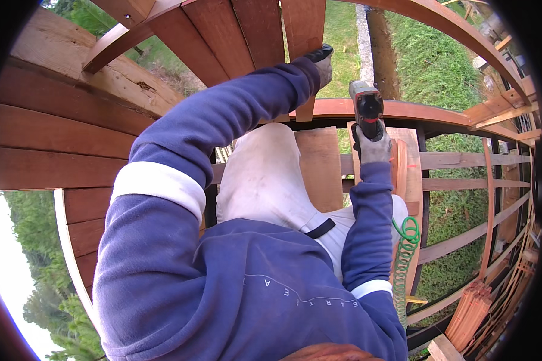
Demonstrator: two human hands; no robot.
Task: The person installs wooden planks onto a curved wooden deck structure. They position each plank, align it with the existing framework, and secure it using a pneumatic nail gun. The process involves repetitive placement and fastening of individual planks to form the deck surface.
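Note:
My left hand [323, 65], in a grey and black glove, is closed at the right edge of a reddish-brown board [302, 27] at the top of the view. Part of its grip is hidden by my sleeve. To the right, my right hand [373, 143], also gloved, is wrapped round the handle of a grey and black nail gun [366, 99]. The gun stands upright in my grasp, over the curved red-brown rail [415, 112]. A green coiled air hose [407, 246] runs beside my right forearm; where it joins the gun is hidden.
Loose planks [318, 162] lie across the open joists [451, 160] around my knees, with gaps down to grass. More reddish boards [60, 129] stand at the left. Stacked wood strips [468, 313] sit at the lower right. Beyond the rail are a stone edge and a ditch.

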